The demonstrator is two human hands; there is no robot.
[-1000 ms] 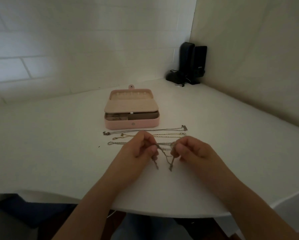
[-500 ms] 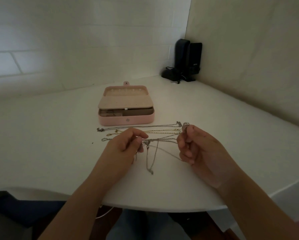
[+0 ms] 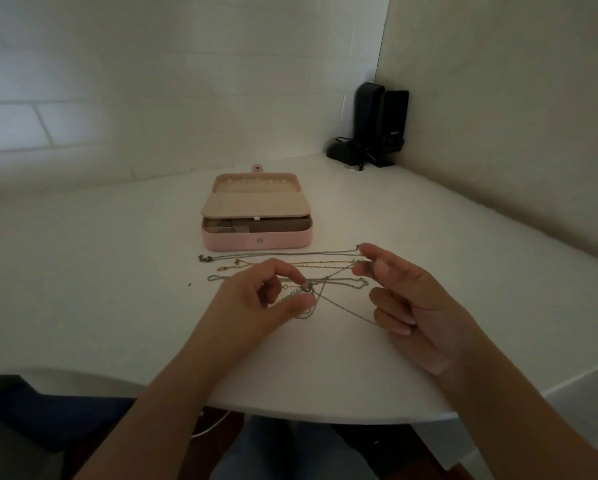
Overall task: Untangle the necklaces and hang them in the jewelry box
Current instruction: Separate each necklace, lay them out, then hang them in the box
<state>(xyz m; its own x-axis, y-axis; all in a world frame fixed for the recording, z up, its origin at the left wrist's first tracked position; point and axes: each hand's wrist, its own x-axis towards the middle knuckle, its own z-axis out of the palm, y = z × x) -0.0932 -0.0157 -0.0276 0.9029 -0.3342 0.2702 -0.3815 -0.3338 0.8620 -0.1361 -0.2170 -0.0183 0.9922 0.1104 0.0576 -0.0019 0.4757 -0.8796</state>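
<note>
Clearly the work is at the knot. Left of the knot (image 3: 306,287), chain ends (image 3: 206,259) of the necklaces lie spread on the counter (image 3: 100,271), likely laid apart to show the strands. The left hand (image 3: 256,299) has its grip pinched on the knot, thumb and forefinger nearly closed, anchoring it. Right of the knot, the right hand (image 3: 405,303) pinches a silver strand (image 3: 342,303) taut, lower fingers loosely curled. The jewelry box (image 3: 256,211) sits open behind the knot, ready.
</note>
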